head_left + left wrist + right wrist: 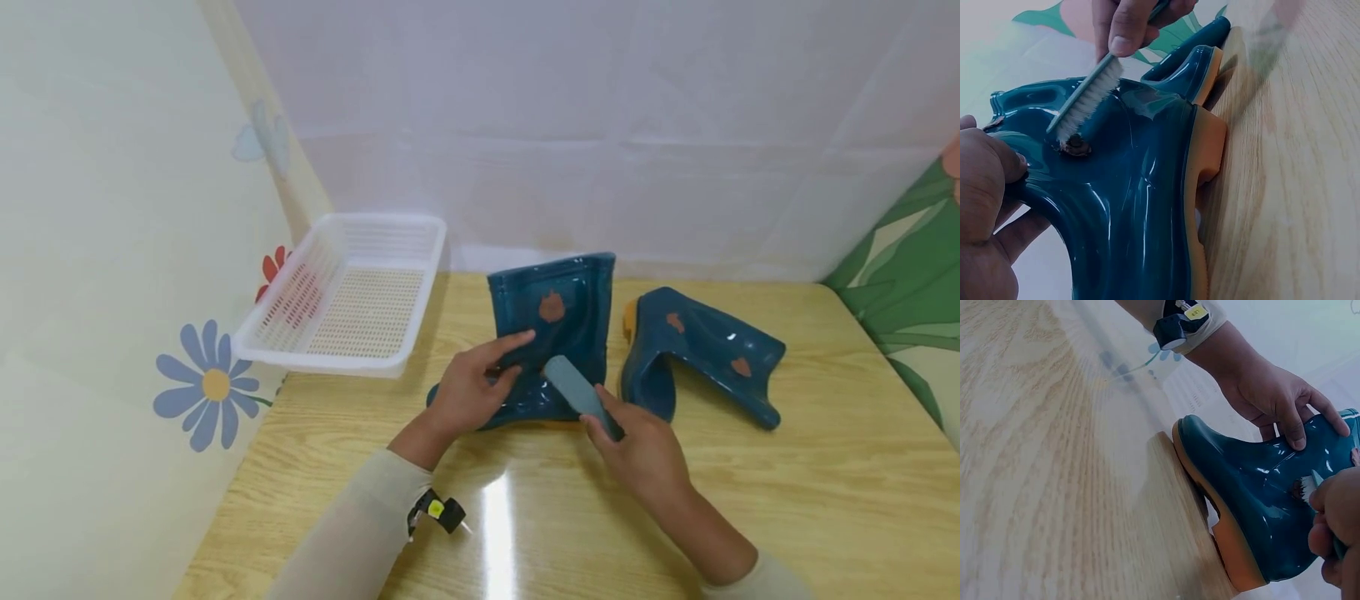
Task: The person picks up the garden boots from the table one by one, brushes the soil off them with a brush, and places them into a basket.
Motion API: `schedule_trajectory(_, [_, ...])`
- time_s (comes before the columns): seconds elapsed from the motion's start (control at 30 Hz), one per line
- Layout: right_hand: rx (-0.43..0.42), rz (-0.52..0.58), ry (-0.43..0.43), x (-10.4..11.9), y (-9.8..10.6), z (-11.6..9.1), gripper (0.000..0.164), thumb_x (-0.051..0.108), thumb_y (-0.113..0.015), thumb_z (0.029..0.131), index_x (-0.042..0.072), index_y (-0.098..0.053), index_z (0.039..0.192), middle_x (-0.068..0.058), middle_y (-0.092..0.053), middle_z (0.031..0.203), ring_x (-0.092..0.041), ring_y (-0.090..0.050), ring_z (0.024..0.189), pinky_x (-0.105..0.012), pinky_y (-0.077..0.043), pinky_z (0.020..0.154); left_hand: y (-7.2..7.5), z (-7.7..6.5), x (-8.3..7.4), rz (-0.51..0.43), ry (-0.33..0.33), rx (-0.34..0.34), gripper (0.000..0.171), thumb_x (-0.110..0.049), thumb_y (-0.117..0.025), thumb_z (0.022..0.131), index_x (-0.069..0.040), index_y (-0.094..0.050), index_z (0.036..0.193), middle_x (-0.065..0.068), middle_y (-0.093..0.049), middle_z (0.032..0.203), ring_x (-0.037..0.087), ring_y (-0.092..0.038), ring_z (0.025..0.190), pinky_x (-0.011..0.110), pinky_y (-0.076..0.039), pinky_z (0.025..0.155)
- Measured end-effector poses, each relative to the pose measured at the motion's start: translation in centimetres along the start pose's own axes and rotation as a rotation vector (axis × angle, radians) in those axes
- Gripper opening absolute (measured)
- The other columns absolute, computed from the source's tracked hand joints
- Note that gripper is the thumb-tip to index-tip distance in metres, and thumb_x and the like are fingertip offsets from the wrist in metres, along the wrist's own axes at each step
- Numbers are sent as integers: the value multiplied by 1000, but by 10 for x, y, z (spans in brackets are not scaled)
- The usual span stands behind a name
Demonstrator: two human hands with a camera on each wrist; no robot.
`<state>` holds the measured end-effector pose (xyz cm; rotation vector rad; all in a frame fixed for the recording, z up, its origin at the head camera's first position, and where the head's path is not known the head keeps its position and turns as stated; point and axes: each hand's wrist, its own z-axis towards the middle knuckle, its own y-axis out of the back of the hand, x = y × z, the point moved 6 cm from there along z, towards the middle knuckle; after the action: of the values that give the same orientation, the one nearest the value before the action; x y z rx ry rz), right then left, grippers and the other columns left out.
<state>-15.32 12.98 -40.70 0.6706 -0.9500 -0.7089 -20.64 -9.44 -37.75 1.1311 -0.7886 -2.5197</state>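
A glossy dark teal rain boot [585, 333] with an orange sole stands on the table, toe to the left. My left hand [471, 390] grips it around the front of the ankle, thumb on the near side in the right wrist view. My right hand [647, 454] holds a blue-green scrub brush [577, 387] by its handle. In the left wrist view, its white bristles [1094, 97] meet a brown dirt patch [1076, 147] on the boot's side. Another brown patch [552, 306] marks the upper shaft.
A second teal boot [723, 342], with brown patches too, leans over on the right. A white plastic basket [322, 362] is at the back left. Light cloth walls [570, 150] border the wood-grain table [847, 500] at the back and sides.
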Motion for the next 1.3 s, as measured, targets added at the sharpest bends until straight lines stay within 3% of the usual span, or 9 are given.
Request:
schedule_trajectory(0.2, [63,26,-10,-4,-3,-7,48,17,-81,90,0,-67,133,-9,-73,87,-9,-50,62,-25,-40,51,-1,-1,1,-10,-2,-7,54,5,-71,92,-14,-62,142,10,-64,137,20,-69,105,28,-58,78])
schedule_trajectory(0.47, [-46,17,70,-3,7,-15,47,14,-85,84,0,-71,127,-14,-75,92,-10,-53,63,-24,-39,52,0,0,2,-26,1,-4,54,5,-71,92,-14,-62,142,10,-64,138,22,-69,109,29,-58,79])
schedule_trajectory(0.6, [-103,25,118,-1,9,-15,49,12,-87,81,-3,-71,125,-15,-73,87,-11,-54,62,-24,-40,50,-1,0,1,-29,3,2,54,5,-70,93,-15,-61,143,11,-64,138,23,-68,110,28,-58,80])
schedule_trajectory(0.73, [-122,21,105,1,8,-11,50,12,-86,82,-2,-70,128,-13,-69,81,-12,-51,61,-25,-40,51,0,0,0,-26,0,-3,53,6,-70,93,-14,-62,142,12,-65,136,24,-69,109,29,-58,79])
schedule_trajectory(1.13, [-3,33,40,3,-4,-2,52,17,-83,88,-1,-66,134,-15,-74,95,-14,-56,67,-27,-43,55,-2,0,1,-12,-10,1,53,5,-71,92,-14,-62,141,11,-65,136,21,-69,106,29,-58,79])
schedule_trajectory(1.3, [60,7,45,0,-6,-4,49,17,-83,89,0,-68,132,-8,-73,87,-10,-50,63,-24,-39,52,-1,0,1,-19,-2,-6,53,4,-72,92,-14,-62,141,10,-64,137,20,-69,100,29,-58,76])
